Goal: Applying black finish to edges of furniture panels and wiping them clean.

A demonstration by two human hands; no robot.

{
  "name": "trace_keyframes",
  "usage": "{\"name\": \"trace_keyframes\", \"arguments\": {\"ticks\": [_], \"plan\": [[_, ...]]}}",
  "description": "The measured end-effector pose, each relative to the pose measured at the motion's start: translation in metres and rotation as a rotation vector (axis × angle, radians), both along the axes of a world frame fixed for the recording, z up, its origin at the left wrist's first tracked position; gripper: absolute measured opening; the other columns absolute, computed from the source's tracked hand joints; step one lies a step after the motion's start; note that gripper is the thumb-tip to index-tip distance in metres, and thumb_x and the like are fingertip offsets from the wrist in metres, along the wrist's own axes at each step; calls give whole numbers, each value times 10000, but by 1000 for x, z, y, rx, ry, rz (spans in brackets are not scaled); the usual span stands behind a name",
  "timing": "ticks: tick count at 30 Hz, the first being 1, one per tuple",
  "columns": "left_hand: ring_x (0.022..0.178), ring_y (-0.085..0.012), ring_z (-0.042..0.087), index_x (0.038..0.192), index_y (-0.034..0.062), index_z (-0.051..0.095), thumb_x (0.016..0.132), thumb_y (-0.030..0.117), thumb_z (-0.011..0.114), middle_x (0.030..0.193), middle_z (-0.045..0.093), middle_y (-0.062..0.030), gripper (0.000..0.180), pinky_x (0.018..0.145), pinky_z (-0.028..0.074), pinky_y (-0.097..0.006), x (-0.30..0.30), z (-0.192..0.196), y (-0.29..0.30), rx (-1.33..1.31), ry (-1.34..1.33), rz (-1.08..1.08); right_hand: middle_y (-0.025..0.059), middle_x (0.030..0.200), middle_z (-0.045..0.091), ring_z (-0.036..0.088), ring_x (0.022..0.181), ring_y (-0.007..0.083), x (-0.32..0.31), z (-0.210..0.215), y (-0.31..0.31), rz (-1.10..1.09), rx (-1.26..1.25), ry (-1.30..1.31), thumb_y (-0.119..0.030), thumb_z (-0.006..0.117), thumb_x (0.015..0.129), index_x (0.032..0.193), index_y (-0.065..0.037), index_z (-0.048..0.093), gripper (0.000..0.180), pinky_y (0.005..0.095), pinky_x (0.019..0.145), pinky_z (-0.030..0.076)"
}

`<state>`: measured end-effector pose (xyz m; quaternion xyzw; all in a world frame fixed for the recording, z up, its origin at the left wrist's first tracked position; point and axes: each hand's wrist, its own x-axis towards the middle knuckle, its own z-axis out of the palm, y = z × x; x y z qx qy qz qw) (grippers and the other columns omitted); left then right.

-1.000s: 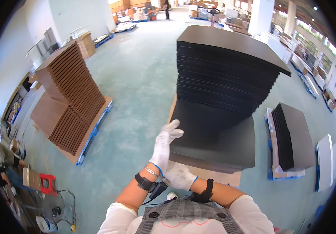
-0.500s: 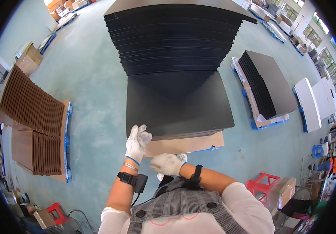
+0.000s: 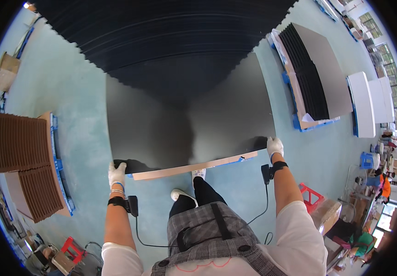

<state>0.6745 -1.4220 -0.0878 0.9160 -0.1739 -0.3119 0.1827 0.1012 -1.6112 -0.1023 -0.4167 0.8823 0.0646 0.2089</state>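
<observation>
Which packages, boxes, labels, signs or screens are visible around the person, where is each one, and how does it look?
Cardboard box: far left on the floor, brown, open at the top.
Cardboard box: lower right beside the red stool, brown, rectangular.
White stack: right side on a blue pallet, flat and rectangular; whether wrapped I cannot tell.
No labels, signs or screens are clear enough to tell.

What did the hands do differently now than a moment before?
Both hands moved apart from the middle. The left hand now grips the near left corner of the top black sheet, and the right hand grips its near right corner. The tall black stack and brown stacks stayed put.
</observation>
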Motion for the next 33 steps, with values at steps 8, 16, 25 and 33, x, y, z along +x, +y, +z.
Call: {"name": "trace_keyframes", "arguments": {"ticks": [8, 16, 25, 33], "plan": [[1065, -265, 605, 1309, -13, 511, 821, 282, 725, 1176, 640, -147, 609, 963, 442, -350, 36, -59, 3, -13, -89, 65, 234, 1117, 656, 605, 1100, 386, -30, -32, -33, 57, 7, 22, -363, 467, 925, 1138, -24, 655, 442, 429, 963, 462], [857, -206, 606, 1073, -3, 626, 808, 254, 736, 941, 675, -80, 385, 832, 470, -339, 37, -51, -5, -21, -12, 33, 206, 1155, 655, 607, 1124, 335, -63, -58, -28, -153, -78, -300, -454, 462, 955, 1231, -24, 593, 528, 382, 953, 448], [1030, -288, 617, 1171, -46, 591, 840, 481, 673, 1100, 663, -170, 628, 935, 448, -379, 45, -48, -5, 131, -47, 54, 226, 1244, 606, 546, 1210, 355, -64, -55, -20, -141, -30, -261, -521, 394, 970, 1268, -5, 561, 619, 395, 1017, 408], [1144, -342, 582, 1211, -40, 580, 860, 618, 557, 1187, 627, -231, 746, 986, 422, -411, 25, -27, 11, 338, -1, 75, 253, 1220, 609, 548, 1192, 385, -98, -75, 12, -231, 154, -221, -589, 277, 965, 1247, 36, 575, 748, 403, 1009, 417]]}}
